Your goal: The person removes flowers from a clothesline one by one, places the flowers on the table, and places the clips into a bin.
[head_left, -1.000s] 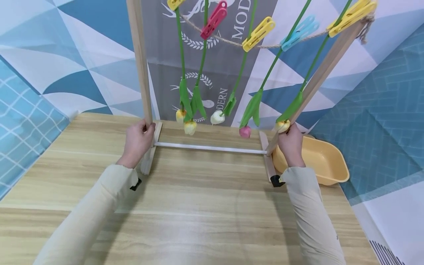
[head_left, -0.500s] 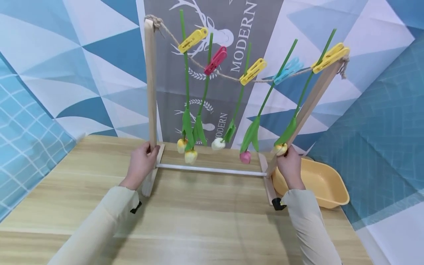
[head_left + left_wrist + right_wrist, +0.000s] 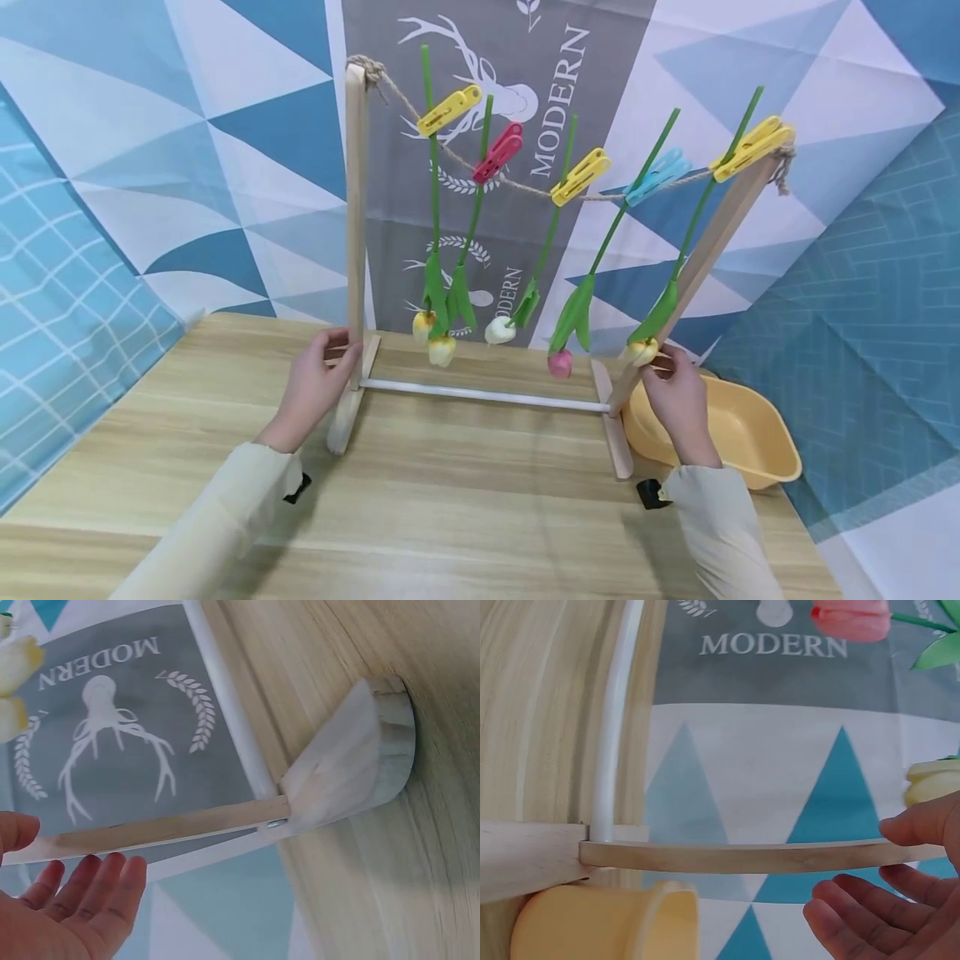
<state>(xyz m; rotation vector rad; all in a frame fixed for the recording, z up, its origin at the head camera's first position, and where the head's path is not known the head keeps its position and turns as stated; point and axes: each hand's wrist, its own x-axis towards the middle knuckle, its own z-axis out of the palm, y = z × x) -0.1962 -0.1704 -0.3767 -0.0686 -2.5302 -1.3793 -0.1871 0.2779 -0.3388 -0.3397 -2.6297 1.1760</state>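
A wooden frame [image 3: 357,217] stands on the table, with a white crossbar [image 3: 487,394] low between its posts. Along its twine, yellow, red and blue clothespins [image 3: 580,177] hold several artificial tulips head down, among them a pink tulip [image 3: 560,363] and a white tulip [image 3: 500,330]. My left hand [image 3: 321,379] is beside the left post; in the left wrist view its fingers [image 3: 112,896] are extended, apart from the wood. My right hand [image 3: 678,400] is around the right post [image 3: 780,857], fingers loosened; whether the thumb touches the wood is unclear.
A yellow plastic basin [image 3: 750,429] sits right behind the frame's right foot [image 3: 613,425]. Behind the wooden table [image 3: 480,517] hangs a patterned blue, white and grey cloth [image 3: 270,167].
Both hands gripped the posts earlier; now their fingers have loosened, and the right hand has shifted outward. The head view has tilted up, bringing the frame's top into sight. The frame stays standing.
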